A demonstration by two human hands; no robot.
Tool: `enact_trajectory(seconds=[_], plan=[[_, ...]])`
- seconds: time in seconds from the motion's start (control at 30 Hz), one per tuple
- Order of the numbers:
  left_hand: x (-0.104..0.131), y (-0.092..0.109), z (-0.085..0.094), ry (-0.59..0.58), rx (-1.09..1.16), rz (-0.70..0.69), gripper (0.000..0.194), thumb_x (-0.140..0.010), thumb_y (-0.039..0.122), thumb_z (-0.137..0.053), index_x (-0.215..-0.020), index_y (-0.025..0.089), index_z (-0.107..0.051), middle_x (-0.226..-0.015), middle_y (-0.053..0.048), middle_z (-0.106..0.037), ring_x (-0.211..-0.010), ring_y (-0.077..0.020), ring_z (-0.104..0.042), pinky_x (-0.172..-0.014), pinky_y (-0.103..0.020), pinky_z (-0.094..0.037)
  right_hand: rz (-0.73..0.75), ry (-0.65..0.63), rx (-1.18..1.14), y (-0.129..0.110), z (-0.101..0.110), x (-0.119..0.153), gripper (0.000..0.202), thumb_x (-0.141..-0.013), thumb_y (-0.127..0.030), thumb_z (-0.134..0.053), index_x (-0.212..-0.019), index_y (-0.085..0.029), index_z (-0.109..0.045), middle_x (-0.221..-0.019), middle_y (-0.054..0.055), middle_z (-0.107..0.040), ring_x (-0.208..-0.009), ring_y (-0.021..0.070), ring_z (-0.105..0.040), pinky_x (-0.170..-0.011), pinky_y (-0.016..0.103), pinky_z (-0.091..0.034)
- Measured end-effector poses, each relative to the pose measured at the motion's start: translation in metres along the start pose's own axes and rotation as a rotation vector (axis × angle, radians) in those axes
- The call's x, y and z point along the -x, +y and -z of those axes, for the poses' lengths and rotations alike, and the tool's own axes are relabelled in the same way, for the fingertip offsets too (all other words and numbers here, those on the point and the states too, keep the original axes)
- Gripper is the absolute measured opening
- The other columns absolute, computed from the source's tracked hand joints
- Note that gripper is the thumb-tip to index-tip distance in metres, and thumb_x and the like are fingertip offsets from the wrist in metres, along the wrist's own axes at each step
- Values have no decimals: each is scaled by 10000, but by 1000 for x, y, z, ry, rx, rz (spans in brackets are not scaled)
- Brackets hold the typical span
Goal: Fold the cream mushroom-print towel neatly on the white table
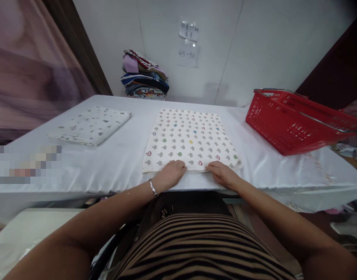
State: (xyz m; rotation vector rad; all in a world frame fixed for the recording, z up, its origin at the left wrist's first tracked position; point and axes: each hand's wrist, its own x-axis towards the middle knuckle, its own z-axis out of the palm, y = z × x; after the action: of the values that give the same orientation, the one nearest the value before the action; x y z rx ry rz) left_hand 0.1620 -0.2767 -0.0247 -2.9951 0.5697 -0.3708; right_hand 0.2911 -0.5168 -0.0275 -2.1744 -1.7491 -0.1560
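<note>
A white cloth (187,136) printed with grey and coloured mushrooms lies folded in a rough square on the table in front of me. My left hand (171,173) is closed on its near edge, left of the middle, with a silver bracelet at the wrist. On the same edge, nearer the right corner, my right hand (222,174) pinches the fabric between thumb and fingers. Both thumbs are partly hidden. Off to the left lies a second folded white cloth (93,125) with small scattered prints, apart from my hands.
A white-covered table (262,167) spans the view. A red plastic basket (295,120) with metal handles stands at the right. Behind the table's back edge rises a stack of folded fabrics (145,76). Paper signs (187,54) hang on the wall. A blurred patch covers the table's left end.
</note>
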Motion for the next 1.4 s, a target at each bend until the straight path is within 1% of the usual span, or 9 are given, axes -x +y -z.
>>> enact_trajectory(seconds=[0.13, 0.27, 0.47, 0.63, 0.73, 0.9, 1.13, 1.23, 1.4], plan=[[-4, 2, -1, -32, 17, 64, 130, -839, 87, -445, -822, 153, -556, -864, -74, -553, -805, -195, -507, -702, -333, -414, -14, 27, -146, 6, 9, -5, 373, -781, -17, -403, -1043, -179, -612, -1009, 77, -603, -935, 173, -556, -812, 314, -473], [-8, 6, 4, -55, -51, 97, 144, -819, 57, -433, -814, 138, -552, -858, -82, -552, -781, -206, -508, -692, -347, -413, -34, -30, -202, 8, 13, -11, 365, -771, -9, -414, -1018, -185, -617, -986, 63, -603, -923, 161, -557, -815, 297, -466], [-8, 3, 24, 44, -67, 128, 119, -830, 86, -434, -856, 144, -535, -891, -81, -538, -825, -210, -493, -762, -368, -406, -84, -51, 28, -1, 1, -7, 406, -770, -7, -374, -1090, -159, -573, -1017, 94, -573, -941, 192, -516, -818, 323, -450], [-6, -7, 22, -20, 1, 26, 123, -821, 71, -428, -828, 157, -516, -868, -59, -534, -794, -185, -492, -701, -323, -409, -71, -84, 64, -8, 4, -12, 387, -735, 2, -384, -1013, -179, -582, -930, 61, -571, -868, 177, -505, -768, 290, -435], [-6, -14, 23, 22, 22, 41, 151, -846, 80, -397, -912, 156, -510, -932, -61, -532, -852, -188, -492, -745, -328, -414, -93, -64, 75, -11, 11, -18, 406, -741, 4, -381, -1048, -182, -570, -950, 65, -566, -872, 180, -495, -769, 295, -413], [0, -13, 17, -45, 63, 52, 180, -845, 54, -375, -914, 162, -501, -902, -44, -543, -812, -182, -490, -729, -319, -418, -103, -120, 86, -17, 13, -22, 368, -716, 7, -405, -980, -185, -575, -905, 50, -553, -830, 170, -475, -733, 279, -379], [10, -2, -1, -46, 106, 90, 194, -859, 65, -375, -953, 174, -505, -923, -36, -549, -823, -185, -486, -768, -339, -424, -148, -155, 91, -22, -4, -14, 218, -768, -36, -431, -848, -198, -552, -874, 27, -549, -797, 172, -478, -668, 282, -354], [12, 2, -3, -39, 140, 135, 222, -842, 50, -386, -969, 178, -515, -938, -30, -553, -843, -188, -491, -792, -345, -425, -177, -93, 87, -28, -16, -15, 283, -721, -16, -437, -894, -208, -553, -923, 43, -560, -817, 199, -491, -690, 323, -381], [14, 4, -4, 4, 169, 168, 300, -808, 33, -411, -1054, 174, -508, -960, -37, -568, -848, -198, -509, -804, -360, -444, -72, 89, 176, -38, -46, -34, 317, -711, -29, -474, -970, -198, -541, -905, 52, -584, -763, 225, -520, -653, 356, -427]])
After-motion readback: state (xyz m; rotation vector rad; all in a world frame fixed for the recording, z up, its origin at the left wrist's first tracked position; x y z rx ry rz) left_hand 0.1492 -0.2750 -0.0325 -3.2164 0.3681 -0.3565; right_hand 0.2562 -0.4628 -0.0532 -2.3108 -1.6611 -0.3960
